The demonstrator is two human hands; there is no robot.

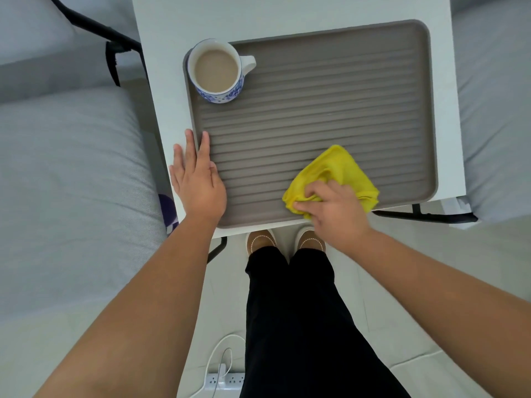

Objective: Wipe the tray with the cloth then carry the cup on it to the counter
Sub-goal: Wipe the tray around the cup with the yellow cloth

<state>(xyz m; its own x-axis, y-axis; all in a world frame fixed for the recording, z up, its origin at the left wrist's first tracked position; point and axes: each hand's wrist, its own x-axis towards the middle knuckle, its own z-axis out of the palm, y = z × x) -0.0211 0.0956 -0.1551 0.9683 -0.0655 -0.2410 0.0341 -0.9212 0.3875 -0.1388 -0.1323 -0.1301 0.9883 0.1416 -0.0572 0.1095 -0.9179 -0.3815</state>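
Big grey ridged plastic tray [330,90] lies flat on white surface [287,12]. Right hand [334,209] near tray's front edge, fingers [311,193] curled tight on bunched yellow cloth [333,168], pressing it onto ridges. Left hand [198,182] flat on tray's left rim, fingers straight and close together, some on tray, some on surface beside it. White cup with blue flower pattern [218,71], full of milky brown drink, stands upright in tray's far left corner, handle pointing right. Grey sofa cushion [71,182] to left.

Yellow cloth [333,168] on ribbed tray [316,110]; full cup [217,70].
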